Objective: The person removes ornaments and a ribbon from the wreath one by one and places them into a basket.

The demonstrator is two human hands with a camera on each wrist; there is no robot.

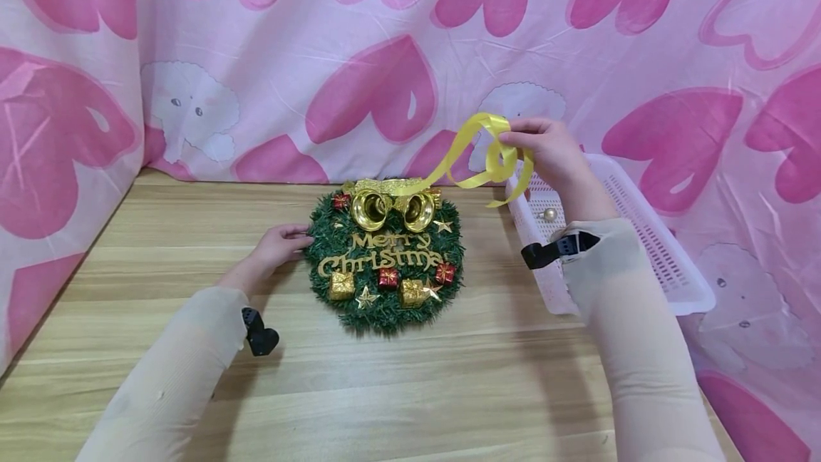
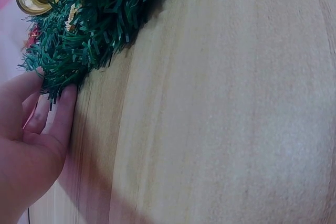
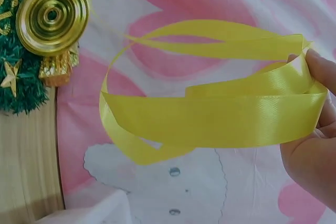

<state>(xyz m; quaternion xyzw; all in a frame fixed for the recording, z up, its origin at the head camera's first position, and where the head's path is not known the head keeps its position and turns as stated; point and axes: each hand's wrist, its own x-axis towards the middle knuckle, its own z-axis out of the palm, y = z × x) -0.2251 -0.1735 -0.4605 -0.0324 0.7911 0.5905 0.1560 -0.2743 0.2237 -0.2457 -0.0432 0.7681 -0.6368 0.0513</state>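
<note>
A green Christmas wreath (image 1: pixel 391 312) lies on the wooden table, bearing two gold bells (image 1: pixel 369 211), gold lettering, stars and small gift boxes. At its left edge, my left hand (image 1: pixel 280 244) grips the tinsel greenery between the fingertips. Raised above the back right of the table, my right hand (image 1: pixel 545 145) pinches a loosely looped yellow ribbon (image 1: pixel 477 127). One end of that ribbon runs down to the top of the wreath by the bells. Satin loops of it hang out from the fingers in the right wrist view.
A white perforated basket (image 1: pixel 667 248) stands at the right, partly behind my right forearm, with a pearl-like ball (image 1: pixel 549 214) inside. Pink heart-patterned cloth (image 1: pixel 372 91) hangs along the back and sides of the wooden table (image 1: pixel 385 398).
</note>
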